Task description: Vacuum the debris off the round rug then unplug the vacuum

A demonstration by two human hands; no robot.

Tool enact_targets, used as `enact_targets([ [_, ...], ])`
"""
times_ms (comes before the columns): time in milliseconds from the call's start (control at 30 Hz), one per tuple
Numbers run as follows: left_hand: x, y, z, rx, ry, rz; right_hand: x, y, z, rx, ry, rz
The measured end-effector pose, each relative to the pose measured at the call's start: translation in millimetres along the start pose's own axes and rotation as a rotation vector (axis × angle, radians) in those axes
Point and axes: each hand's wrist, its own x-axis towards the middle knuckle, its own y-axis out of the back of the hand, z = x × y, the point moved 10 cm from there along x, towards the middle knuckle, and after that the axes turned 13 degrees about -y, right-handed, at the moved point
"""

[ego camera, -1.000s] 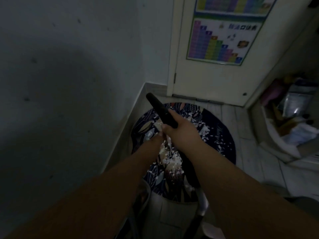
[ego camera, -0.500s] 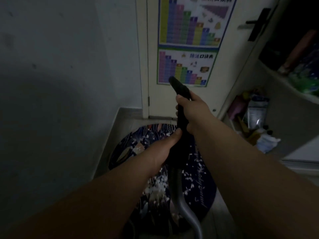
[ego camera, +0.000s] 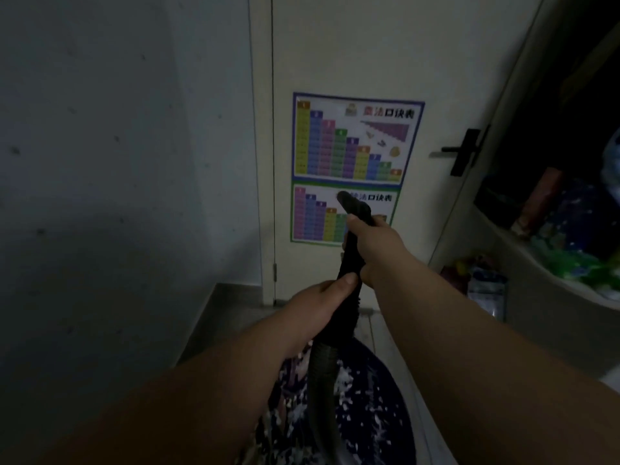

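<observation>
I hold a black vacuum hose handle upright in front of me, its tip pointing up at the door. My right hand grips the upper part of the handle. My left hand grips it lower down, where it meets the grey ribbed hose. The hose runs down and out of the frame's bottom edge. Below my arms lies the dark round rug, scattered with white debris. My forearms hide much of the rug. The vacuum's body and plug are out of view.
A closed cream door with colourful chart posters and a black lever handle stands straight ahead. A bare wall runs along the left. Cluttered shelves fill the right side.
The handle has risen from low over the rug to chest height, pointing upward. My view tilted up, so the door fills more of it and less rug shows.
</observation>
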Motion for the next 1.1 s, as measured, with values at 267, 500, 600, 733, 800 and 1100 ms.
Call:
enact_targets([
  [267,123,-45,-11,-0.079,0.076,0.187,136,29,-31,-0.117,-0.073,-0.222],
  [500,181,-85,-48,-0.162,0.324,0.468,235,48,0,-0.254,-0.306,-0.328],
  [600,183,-91,-52,-0.218,0.354,0.554,248,45,8,-0.260,-0.316,-0.389],
  [733,182,-99,-58,-0.297,0.320,0.617,242,46,12,-0.291,-0.267,-0.460],
  [800,180,-105,-58,-0.311,0.312,0.627,233,55,14,-0.314,-0.264,-0.477],
  [1100,160,-128,-84,-0.418,0.302,0.638,193,80,34,-0.340,-0.293,-0.582],
])
